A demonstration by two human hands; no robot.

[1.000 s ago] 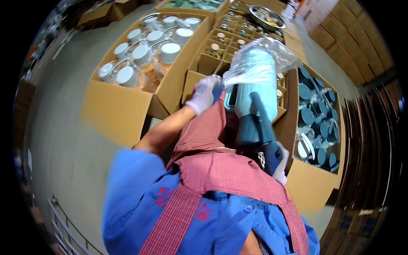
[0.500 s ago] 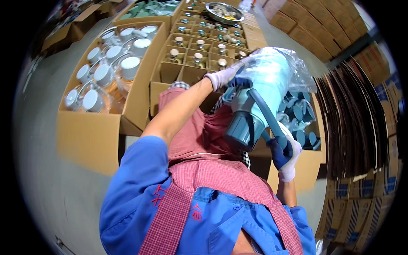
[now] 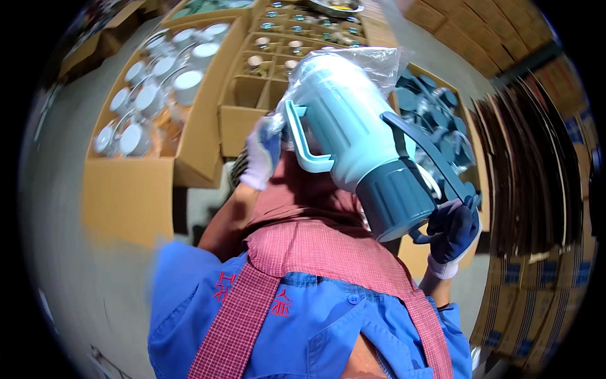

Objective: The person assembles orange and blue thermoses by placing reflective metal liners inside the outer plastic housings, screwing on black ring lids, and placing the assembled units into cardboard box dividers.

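Note:
A light blue vacuum jug [image 3: 344,114] with a dark teal cap [image 3: 394,199] hangs tilted over my lap, its cap end low and toward me. My right hand [image 3: 453,234], in a white and navy glove, is closed round the end of the dark carry handle [image 3: 429,145]. A clear plastic bag [image 3: 379,60] covers the jug's far end and bunches beside its pale side handle [image 3: 309,142]. At that bunched edge my gloved left hand [image 3: 261,151] is closed on the plastic. Its fingertips are partly hidden.
An open carton [image 3: 129,170] of white-lidded jugs stands at left. Ahead is a divided carton [image 3: 237,117] with glass-like liners. Dark teal parts [image 3: 442,120] fill a carton at right, beside stacked cardboard sheets [image 3: 530,170]. A metal bowl [image 3: 338,6] sits at the far edge.
The jug has swung and turned, its side handle now showing at left. My left hand has moved from the jug's body down and left. My right hand has shifted slightly right.

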